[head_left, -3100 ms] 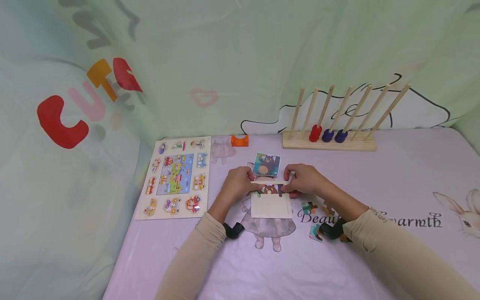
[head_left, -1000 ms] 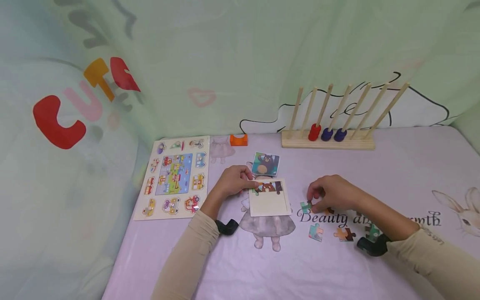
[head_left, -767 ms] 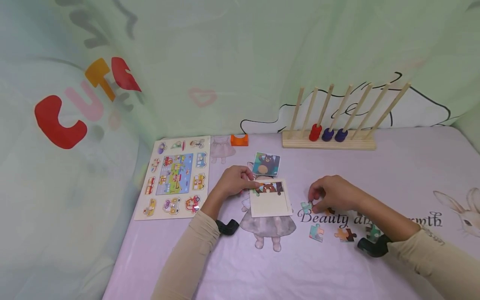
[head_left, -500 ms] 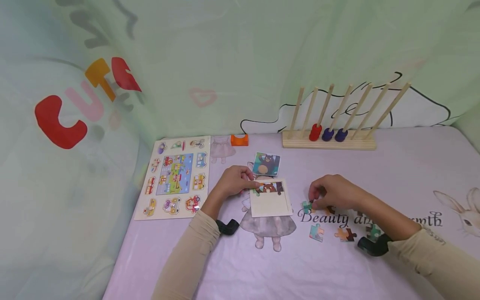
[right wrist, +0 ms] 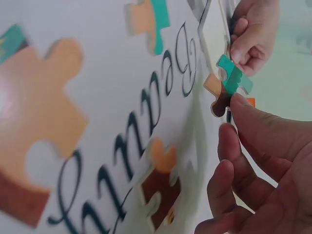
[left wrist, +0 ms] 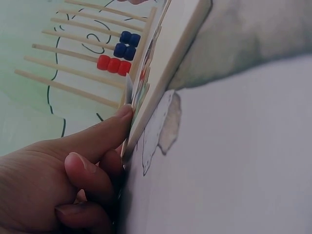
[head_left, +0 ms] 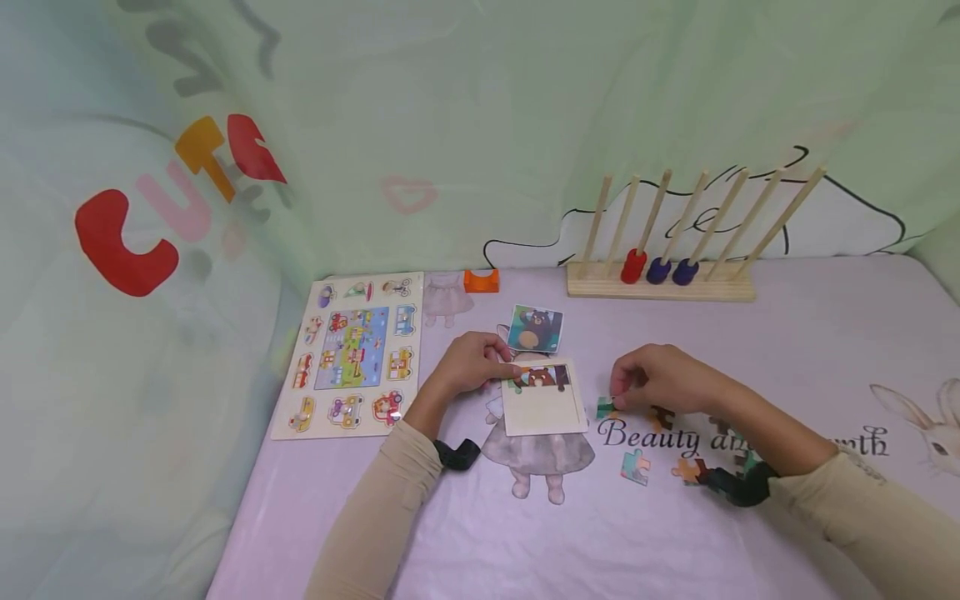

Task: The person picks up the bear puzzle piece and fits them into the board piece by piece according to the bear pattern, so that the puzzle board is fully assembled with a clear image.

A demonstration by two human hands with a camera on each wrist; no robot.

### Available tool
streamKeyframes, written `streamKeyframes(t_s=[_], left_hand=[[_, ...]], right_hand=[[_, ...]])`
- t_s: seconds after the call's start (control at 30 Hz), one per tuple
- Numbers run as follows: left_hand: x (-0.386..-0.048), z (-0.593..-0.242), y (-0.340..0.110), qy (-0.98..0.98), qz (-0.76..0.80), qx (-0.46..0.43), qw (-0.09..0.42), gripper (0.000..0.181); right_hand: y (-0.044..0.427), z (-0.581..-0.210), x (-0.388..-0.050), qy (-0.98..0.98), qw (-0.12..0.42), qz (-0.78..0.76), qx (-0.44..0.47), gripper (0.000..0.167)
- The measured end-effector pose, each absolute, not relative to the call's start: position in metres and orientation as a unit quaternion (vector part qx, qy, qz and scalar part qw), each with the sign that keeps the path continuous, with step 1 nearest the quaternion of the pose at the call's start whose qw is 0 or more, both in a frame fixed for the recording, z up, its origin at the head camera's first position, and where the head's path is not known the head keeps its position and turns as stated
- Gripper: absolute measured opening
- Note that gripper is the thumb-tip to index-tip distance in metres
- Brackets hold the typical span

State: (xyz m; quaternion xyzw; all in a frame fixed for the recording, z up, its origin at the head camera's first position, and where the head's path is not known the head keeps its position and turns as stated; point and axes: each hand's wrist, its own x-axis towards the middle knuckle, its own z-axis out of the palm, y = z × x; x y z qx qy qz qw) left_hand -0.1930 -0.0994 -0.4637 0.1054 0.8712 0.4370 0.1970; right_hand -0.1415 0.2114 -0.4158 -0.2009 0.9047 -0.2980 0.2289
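In the head view, a small wooden puzzle tray (head_left: 543,417) lies mid-table, with a strip of bear picture filling its top row. My left hand (head_left: 471,362) grips the tray's left edge, the thumb on top, as the left wrist view shows too. To the right of the tray, my right hand (head_left: 667,379) pinches a jigsaw piece (right wrist: 226,87) of green, orange and brown between thumb and finger. In the right wrist view that piece is tilted up. Just behind the tray lies a square bear picture card (head_left: 536,328).
Several loose jigsaw pieces lie under and before the right forearm, among them a teal one (head_left: 635,467) and an orange-brown one (head_left: 686,471). A pegged wooden counting rack (head_left: 660,287) stands at the back; an orange block (head_left: 481,281) and a vehicle puzzle board (head_left: 300,432) sit farther left.
Both hands were at the tray's top row about three seconds ago. My right hand has since moved right to the loose pieces and now holds one. The left stays on the tray.
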Motion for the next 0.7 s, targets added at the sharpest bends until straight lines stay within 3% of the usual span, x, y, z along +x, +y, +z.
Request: streamKeyframes(t_s=[0.7], left_hand=[[-0.192, -0.465, -0.100, 0.877, 0.426, 0.116, 0.188, 0.022]], right_hand=[[0.158, -0.415, -0.153, 0.877, 0.245, -0.356, -0.209, 0.007]])
